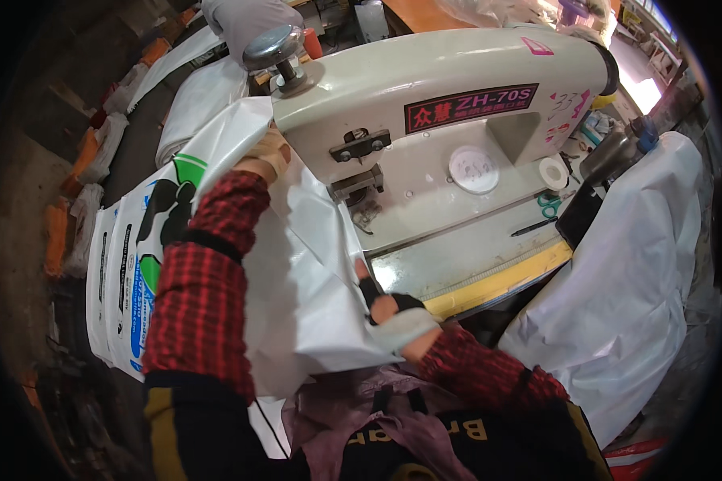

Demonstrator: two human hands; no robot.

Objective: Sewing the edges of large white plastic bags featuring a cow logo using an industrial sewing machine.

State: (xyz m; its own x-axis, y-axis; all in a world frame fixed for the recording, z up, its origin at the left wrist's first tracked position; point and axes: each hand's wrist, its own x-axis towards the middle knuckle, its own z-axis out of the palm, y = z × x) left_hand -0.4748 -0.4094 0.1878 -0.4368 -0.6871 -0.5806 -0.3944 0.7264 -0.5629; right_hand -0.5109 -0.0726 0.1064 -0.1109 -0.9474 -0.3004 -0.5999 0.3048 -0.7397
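A large white plastic sack (297, 272) with green, black and blue print on its left part lies across my lap and against the left end of a cream industrial sewing machine (361, 88). My left hand (266, 154), in a pale glove, is closed on the sack's upper part beside the machine head. Nearer to me, my right hand (397, 314), in a black and pale fingerless glove, grips the sack's right edge, its thumb pointing up along it. That edge runs just left of the needle and presser foot parts (357, 188). Some fingertips are hidden by the sack.
On the machine bed lie a white round lid (474, 169), a tape roll (553, 173), green-handled scissors (549, 205) and a black pen (533, 228). A yellow ruler strip (501, 280) edges the table. White sheeting (618, 289) hangs at the right. Another person (245, 24) is at the far left.
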